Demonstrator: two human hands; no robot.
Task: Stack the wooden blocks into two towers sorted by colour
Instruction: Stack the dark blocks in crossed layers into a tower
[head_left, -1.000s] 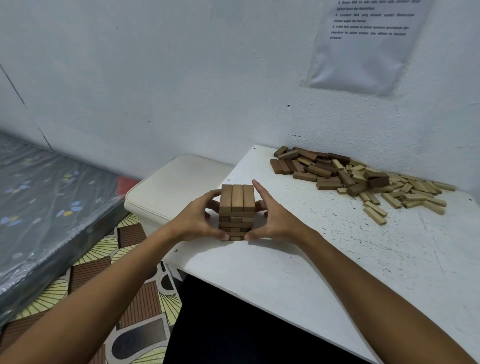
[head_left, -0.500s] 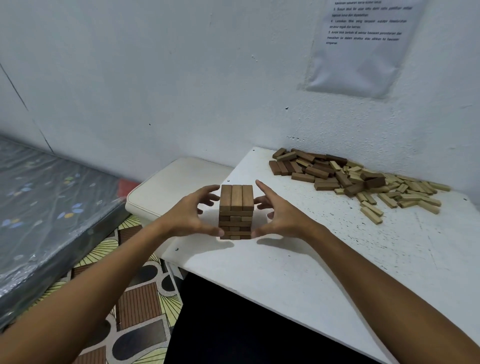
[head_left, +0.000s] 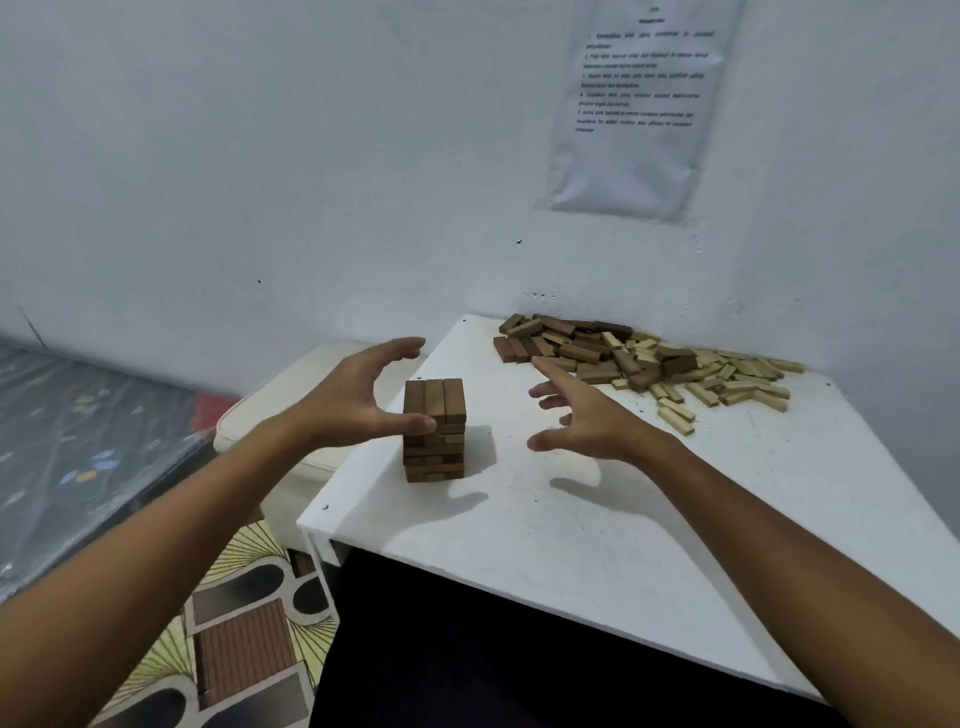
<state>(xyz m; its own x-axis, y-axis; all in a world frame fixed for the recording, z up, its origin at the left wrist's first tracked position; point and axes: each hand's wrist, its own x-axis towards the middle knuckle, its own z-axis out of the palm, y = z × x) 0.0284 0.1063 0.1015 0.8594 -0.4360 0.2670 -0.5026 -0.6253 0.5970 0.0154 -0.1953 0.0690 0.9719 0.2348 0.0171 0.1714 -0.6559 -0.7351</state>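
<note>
Standing near the left front part of the white table (head_left: 597, 530): a dark-brown block tower (head_left: 434, 429), several layers high, top layer three blocks side by side, upright, layers roughly squared.

Left hand (head_left: 353, 400) just left of the tower, fingers spread and relaxed, gripping nothing. Thumb tip overlaps the tower's left front edge about a third of the way down; can't tell whether it touches or sits in front. Fingers arc above and behind the tower's left side, apart from it.

Right hand (head_left: 587, 421) to the right of the tower, clear gap between them, fingers splayed and loose, holding nothing, above the tabletop with its shadow below.

Loose block pile (head_left: 639, 358) at the table's far edge against the wall: dark-brown blocks mostly at the left end, light tan blocks mostly at the right, mixed in the middle. Well apart from the tower.

Printed sheet (head_left: 641, 104) in a plastic sleeve on the wall above the pile, text too small to read. White cushioned seat (head_left: 275, 415) just left of the table. Plastic-wrapped mattress (head_left: 78, 431) further left. Patterned floor mat (head_left: 239, 639) below.
</note>
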